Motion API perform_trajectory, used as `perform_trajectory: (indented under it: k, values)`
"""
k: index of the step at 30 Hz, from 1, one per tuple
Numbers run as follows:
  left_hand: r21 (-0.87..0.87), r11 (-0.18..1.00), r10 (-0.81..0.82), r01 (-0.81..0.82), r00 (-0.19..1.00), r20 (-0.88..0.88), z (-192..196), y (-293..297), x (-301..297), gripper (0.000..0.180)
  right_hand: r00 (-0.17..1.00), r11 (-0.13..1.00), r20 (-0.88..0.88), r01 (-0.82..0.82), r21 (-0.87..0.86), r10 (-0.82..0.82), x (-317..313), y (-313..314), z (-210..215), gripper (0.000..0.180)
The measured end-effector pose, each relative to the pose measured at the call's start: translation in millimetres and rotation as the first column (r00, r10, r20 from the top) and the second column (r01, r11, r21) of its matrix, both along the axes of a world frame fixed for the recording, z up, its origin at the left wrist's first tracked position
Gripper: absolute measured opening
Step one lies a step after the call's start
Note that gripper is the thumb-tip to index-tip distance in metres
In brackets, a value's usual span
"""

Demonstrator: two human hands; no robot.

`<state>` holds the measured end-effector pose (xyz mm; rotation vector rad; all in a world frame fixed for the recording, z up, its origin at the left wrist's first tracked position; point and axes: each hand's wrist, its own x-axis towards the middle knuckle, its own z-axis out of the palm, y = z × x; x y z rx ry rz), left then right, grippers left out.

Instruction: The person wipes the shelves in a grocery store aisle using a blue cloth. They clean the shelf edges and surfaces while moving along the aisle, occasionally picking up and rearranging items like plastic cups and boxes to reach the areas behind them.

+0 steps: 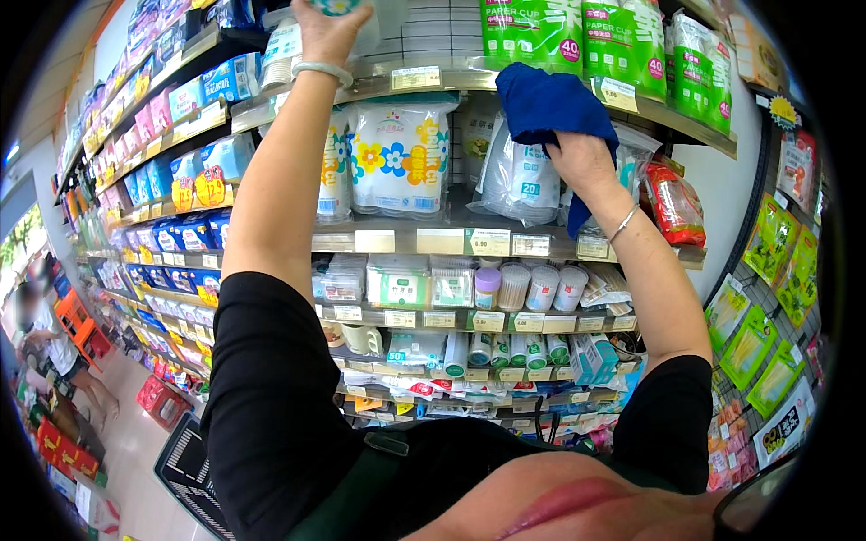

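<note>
Raised to the upper edge of the head view, my left hand (327, 34) is closed on a teal-and-white pack (337, 6); most of the pack is cut off. A stack of wrapped cups (282, 45) stands beside that wrist on the upper shelf. My right hand (585, 164) grips a bunched blue cloth (557, 104). The cloth hangs in front of the upper shelf's edge (451, 77), over a clear bag of white cups (521, 185) on the shelf below. To its left stands a large pack with flower prints (397, 158).
Green paper-cup packs (532, 36) fill the upper shelf's right. A red bag (675, 206) sits at the lower shelf's right end. Toothpick tubs (514, 287) line a shelf underneath. A black basket (185, 469) is at lower left; a person (59, 334) stands farther off.
</note>
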<state>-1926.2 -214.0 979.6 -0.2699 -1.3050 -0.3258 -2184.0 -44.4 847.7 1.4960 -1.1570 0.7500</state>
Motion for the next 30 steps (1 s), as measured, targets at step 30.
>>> perform_trajectory:
  k: [30]
  values:
    - [0.415, 0.908, 0.01, 0.055, 0.988, -0.153, -264.9, 15.2, 303.1, 0.06, 0.683, 0.215, -0.444, 0.654, 0.725, -0.58, 91.6, -219.4, 196.0, 0.057]
